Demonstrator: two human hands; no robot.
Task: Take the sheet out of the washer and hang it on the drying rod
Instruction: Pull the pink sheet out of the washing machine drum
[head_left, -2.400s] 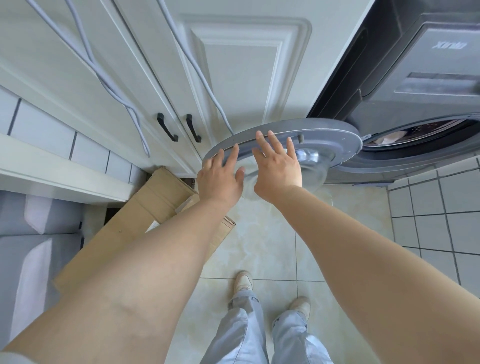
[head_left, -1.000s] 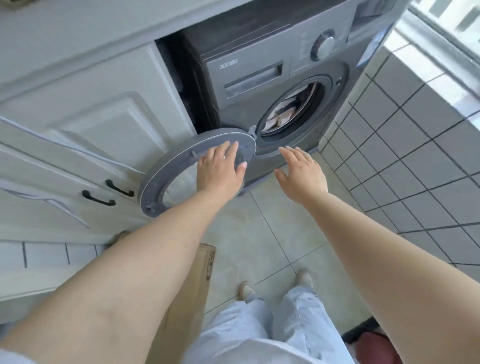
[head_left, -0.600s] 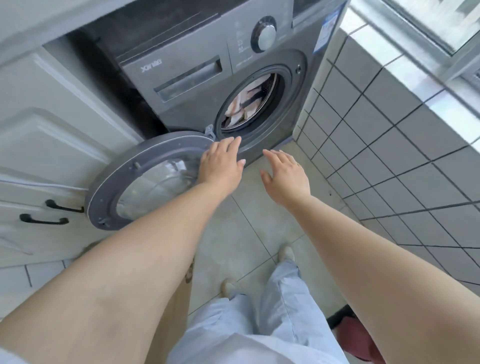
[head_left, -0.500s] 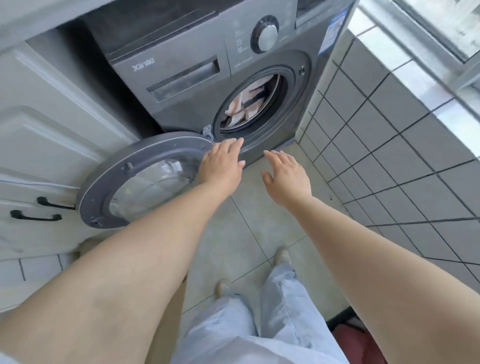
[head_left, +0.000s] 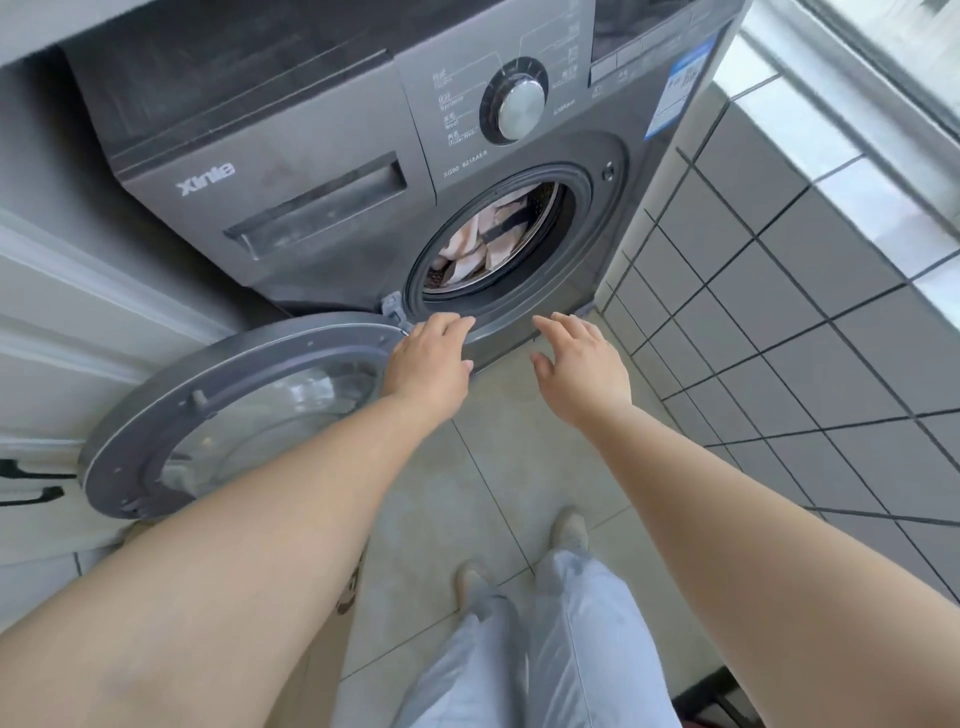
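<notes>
The head view looks down on the sheet (head_left: 480, 244), a pale pinkish bundle with a dark stripe, lying bunched inside the drum of the washer (head_left: 322, 156) and showing through the round opening on the right of its front. It is probably damp, limp cloth: heavy for its bulk, likely to cling to the drum wall and to trail once it clears the rim, so the best hold looks like a deep handful of the nearest folds at the low front of the pile, gathered with both hands rather than tugged by one corner. The left hand (head_left: 428, 366) hovers just below the opening with fingers loosely bent, holding nothing, close to the hinge end of the door (head_left: 156, 415); whether it touches the door cannot be told. The right hand (head_left: 579, 366) is spread and empty, near the opening's lower right edge. The door stands swung wide to the left, in front of white cupboards (head_left: 62, 322). A grey tiled wall (head_left: 805, 338) rises on the right, and the floor (head_left: 493, 467) is pale tile. No drying rod is visible.
</notes>
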